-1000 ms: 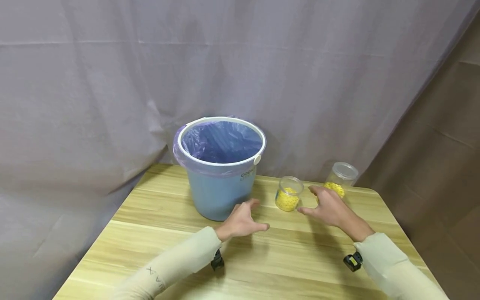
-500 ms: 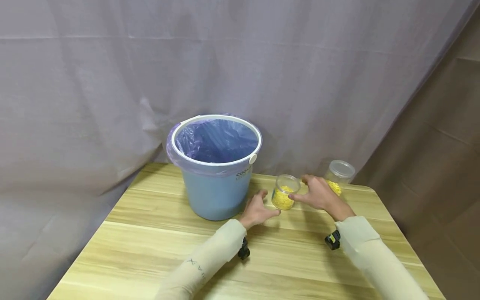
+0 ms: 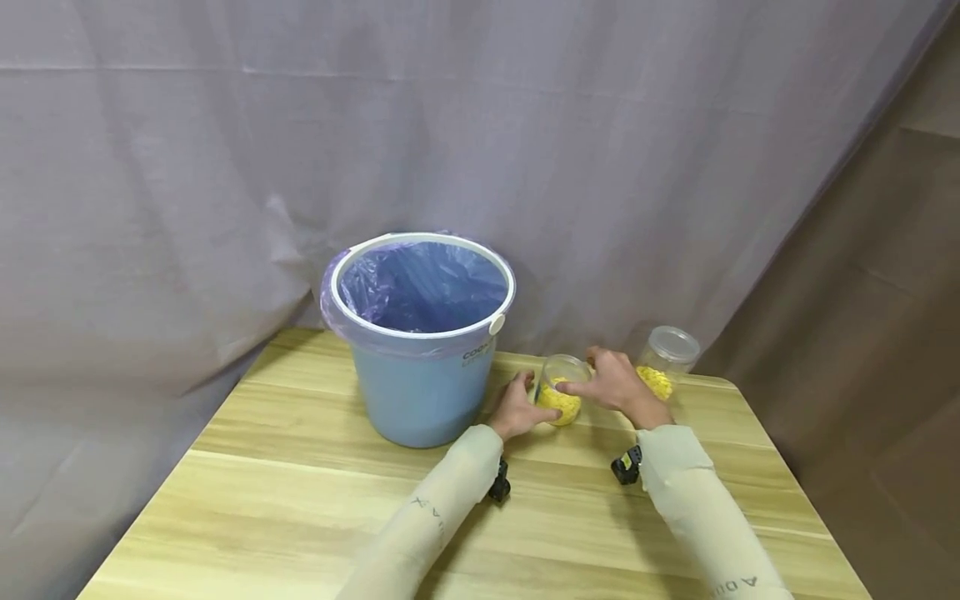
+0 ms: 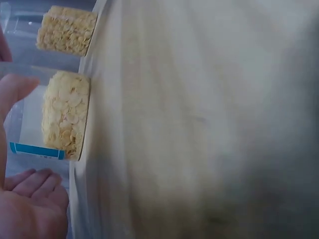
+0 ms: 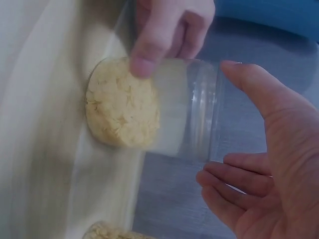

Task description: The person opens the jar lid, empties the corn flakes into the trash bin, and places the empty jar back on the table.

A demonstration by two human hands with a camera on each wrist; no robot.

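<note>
A clear plastic jar [image 3: 555,408], part filled with yellow flakes, stands upright on the wooden table in the head view. My left hand [image 3: 517,410] curves around its left side, thumb in front of the wall and fingers behind. In the left wrist view those fingers look apart from the jar [image 4: 65,114], below a blue label; thumb contact cannot be told. My right hand [image 3: 617,383] spreads around the jar's top from the right. The right wrist view has its thumb near the clear rim [image 5: 203,112], with the right hand's fingers [image 5: 224,199] loosely bent close to it.
Left of the jar stands a blue bucket [image 3: 420,396] with a white rim and a purplish bag lining. A second jar of yellow flakes [image 3: 671,350] stands behind the right hand. Grey curtain [image 3: 450,125] hangs behind the wooden table [image 3: 300,517].
My left hand has moved right and up to the jar, while my right hand has moved left to its top. The jar has stayed at its place on the table.
</note>
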